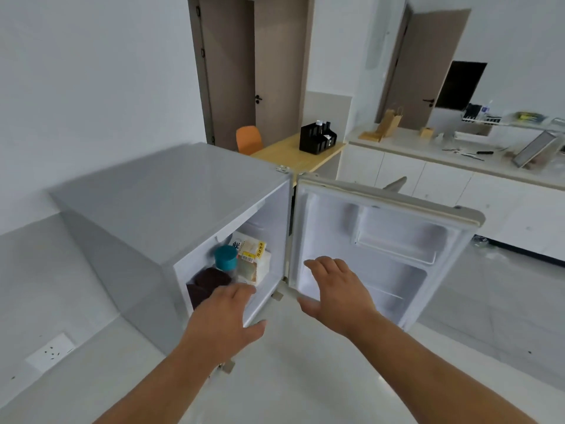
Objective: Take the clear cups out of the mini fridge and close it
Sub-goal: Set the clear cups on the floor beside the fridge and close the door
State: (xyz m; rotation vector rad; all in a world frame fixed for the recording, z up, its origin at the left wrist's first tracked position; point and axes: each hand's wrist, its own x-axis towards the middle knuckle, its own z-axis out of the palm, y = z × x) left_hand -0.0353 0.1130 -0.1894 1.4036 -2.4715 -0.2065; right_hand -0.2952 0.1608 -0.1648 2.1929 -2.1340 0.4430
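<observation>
The grey mini fridge [159,203] stands on the pale floor with its door [388,246] swung wide open to the right. Inside I see a teal-lidded container [225,257], a dark item [208,281] and a packet of bread [253,258]. No clear cups are visible from here. My left hand [226,319] is held flat with fingers spread just in front of the fridge opening, holding nothing. My right hand [336,289] hovers open in front of the inner side of the door, near its hinge edge, apparently not touching it.
A wall socket [50,351] sits low on the left wall. Behind the fridge stand a wooden table [293,157] with a black organizer [318,137] and an orange chair [249,139]. White cabinets with a cluttered counter [458,154] run along the right.
</observation>
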